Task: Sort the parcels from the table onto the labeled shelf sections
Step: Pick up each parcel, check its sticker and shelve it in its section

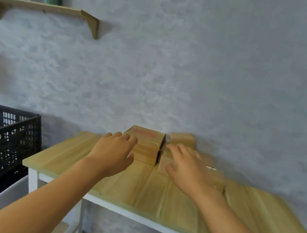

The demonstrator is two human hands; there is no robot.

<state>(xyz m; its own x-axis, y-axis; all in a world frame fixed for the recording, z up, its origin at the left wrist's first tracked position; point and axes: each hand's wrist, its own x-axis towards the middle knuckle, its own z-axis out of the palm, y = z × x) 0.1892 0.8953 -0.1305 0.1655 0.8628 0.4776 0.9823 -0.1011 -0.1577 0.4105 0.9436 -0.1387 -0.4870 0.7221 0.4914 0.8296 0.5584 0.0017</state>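
Parcels: brown cardboard boxes grouped at the far edge of the table (pixel 136 186) against the wall, centre of the frame
Red-marked parcel (pixel 149 145): left one of the group, red print on its top face, upright and taped
Flat parcel (pixel 165 164): just right of the red-marked parcel, lower, largely hidden by the right hand
Back parcel (pixel 182 138): behind the flat parcel, touching the wall
Left hand (pixel 114 151): arm stretched forward from lower left, palm down, fingers spread and loosely curved, fingertips at the near left side of the red-marked parcel; it is unclosed and grips nothing
Right hand (pixel 188 168): arm stretched forward from lower right, palm down, fingers fanned wide over the flat parcel; blurred, so contact cannot be told, and nothing is clasped
Crate (pixel 2 142): black perforated plastic, left of the table
Wall shelf (pixel 43 7): upper left of the frame, carrying two dark green objects
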